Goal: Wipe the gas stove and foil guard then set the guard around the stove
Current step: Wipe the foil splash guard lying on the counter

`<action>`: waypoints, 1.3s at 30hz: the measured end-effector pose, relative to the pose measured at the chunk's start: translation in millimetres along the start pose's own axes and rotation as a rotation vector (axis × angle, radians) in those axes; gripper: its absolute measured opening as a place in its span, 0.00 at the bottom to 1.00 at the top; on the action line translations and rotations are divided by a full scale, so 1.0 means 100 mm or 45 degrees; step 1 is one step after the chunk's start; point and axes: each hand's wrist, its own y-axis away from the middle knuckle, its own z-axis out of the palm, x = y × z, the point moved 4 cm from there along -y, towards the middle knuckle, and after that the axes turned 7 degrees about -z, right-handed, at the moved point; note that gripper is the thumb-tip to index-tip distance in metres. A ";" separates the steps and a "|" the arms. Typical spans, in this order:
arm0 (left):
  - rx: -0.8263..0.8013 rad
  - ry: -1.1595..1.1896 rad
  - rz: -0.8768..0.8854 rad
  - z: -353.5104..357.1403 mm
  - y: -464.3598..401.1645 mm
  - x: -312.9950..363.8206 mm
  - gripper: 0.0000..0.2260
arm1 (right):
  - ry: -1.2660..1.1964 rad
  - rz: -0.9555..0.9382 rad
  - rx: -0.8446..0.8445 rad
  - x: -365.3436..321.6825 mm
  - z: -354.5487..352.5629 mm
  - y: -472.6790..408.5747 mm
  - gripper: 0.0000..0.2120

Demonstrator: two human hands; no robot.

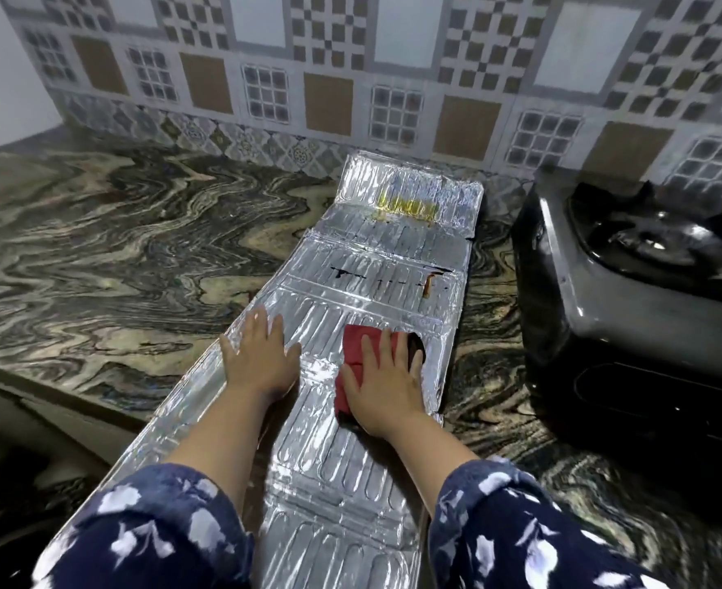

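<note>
Foil guard [351, 291] flat on worktop [117, 231]. Left hand [261, 359] spread on foil; right hand [382, 376] spread, pressing red cloth [351, 354]. Stove [631, 291] beside.

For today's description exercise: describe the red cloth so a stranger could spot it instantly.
Find the marbled countertop with the long silver foil guard lying flat across it. On the foil, under the right hand, lies the red cloth, the only red thing there.

Gas stove [631, 299] cut off by right edge, only one burner seen, blurred. Foil guard [376, 265] near end runs out bottom edge, past surface [108, 231] front edge. Red cloth [353, 354] mostly hidden under right hand [382, 376]. Forearms partly hidden by sleeves [151, 529].
</note>
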 end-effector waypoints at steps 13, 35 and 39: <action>-0.052 -0.046 0.033 0.03 -0.78 0.34 0.37 | 0.049 0.168 -0.009 0.82 -0.30 -1.02 0.39; 0.090 -0.099 0.028 0.08 -0.82 0.34 0.38 | 0.050 -0.335 0.016 0.67 -0.26 -0.99 0.33; 0.098 -0.097 0.018 0.05 -0.79 0.38 0.37 | 0.061 -0.480 -0.016 0.53 -0.19 -0.91 0.32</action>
